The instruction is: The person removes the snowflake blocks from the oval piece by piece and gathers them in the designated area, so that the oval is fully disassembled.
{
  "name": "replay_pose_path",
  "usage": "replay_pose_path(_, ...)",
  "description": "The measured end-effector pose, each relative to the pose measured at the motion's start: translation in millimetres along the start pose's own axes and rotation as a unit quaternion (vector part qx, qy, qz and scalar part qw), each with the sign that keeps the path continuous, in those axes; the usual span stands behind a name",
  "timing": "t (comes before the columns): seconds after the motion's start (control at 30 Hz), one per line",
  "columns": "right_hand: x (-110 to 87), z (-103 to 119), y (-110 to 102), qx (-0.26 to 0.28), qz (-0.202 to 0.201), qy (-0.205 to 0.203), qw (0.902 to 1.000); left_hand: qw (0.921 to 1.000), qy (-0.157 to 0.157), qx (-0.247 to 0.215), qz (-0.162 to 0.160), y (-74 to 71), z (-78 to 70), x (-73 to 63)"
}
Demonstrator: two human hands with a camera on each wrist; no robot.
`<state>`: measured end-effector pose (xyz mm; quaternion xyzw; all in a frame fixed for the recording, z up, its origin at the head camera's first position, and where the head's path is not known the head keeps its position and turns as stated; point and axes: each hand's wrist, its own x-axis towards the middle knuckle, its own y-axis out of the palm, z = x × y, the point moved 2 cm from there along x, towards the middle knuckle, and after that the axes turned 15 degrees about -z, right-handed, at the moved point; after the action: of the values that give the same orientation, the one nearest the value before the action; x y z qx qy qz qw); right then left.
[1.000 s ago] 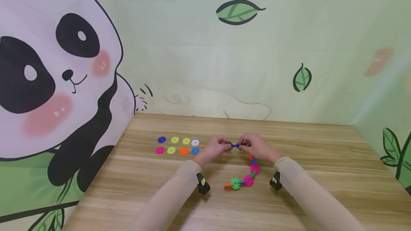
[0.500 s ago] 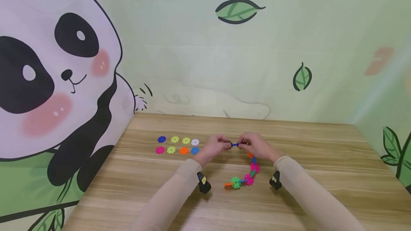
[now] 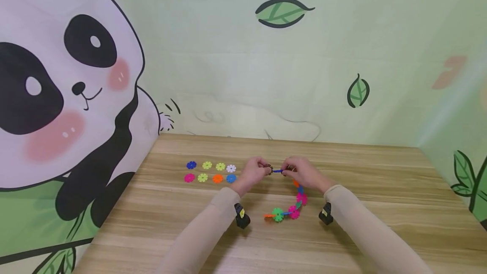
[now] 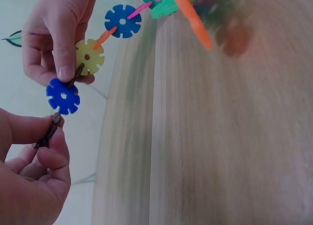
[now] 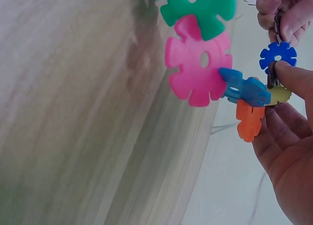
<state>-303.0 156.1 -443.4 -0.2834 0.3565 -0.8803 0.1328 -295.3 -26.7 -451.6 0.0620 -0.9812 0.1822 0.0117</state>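
Both hands hold a chain of slotted plastic snowflake discs above the table. My left hand (image 3: 254, 173) pinches a brown disc (image 4: 49, 131) at the chain's far end, seen edge-on. Slotted to it is a dark blue disc (image 4: 63, 96), which spans the gap between the hands. On its other side, my right hand (image 3: 305, 174) pinches a second brown disc (image 5: 272, 74) with thumb and fingers, beside a yellow disc (image 4: 90, 59). From there the chain curves down toward me through orange, blue, pink (image 3: 294, 212) and green discs (image 3: 278, 214), ending in an orange disc (image 3: 268, 215).
Left of the hands, loose discs lie in two rows on the wooden table (image 3: 152, 223), among them a white disc (image 3: 231, 168), an orange disc (image 3: 217, 178) and a light blue disc (image 3: 231, 178). A cloth backdrop (image 3: 213, 54) with a panda stands behind the table.
My left hand has shifted slightly left and away from me, still pinching the brown disc. A little more space shows between the hands; the right hand stays nearly in place.
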Motion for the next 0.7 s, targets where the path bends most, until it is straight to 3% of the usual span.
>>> replay_pose_path(0.7,-3.1,-1,-1,-0.008,-0.007,0.003,0.9999,0.9993,-0.001,-0.031,0.020,-29.1,17.6,13.6)
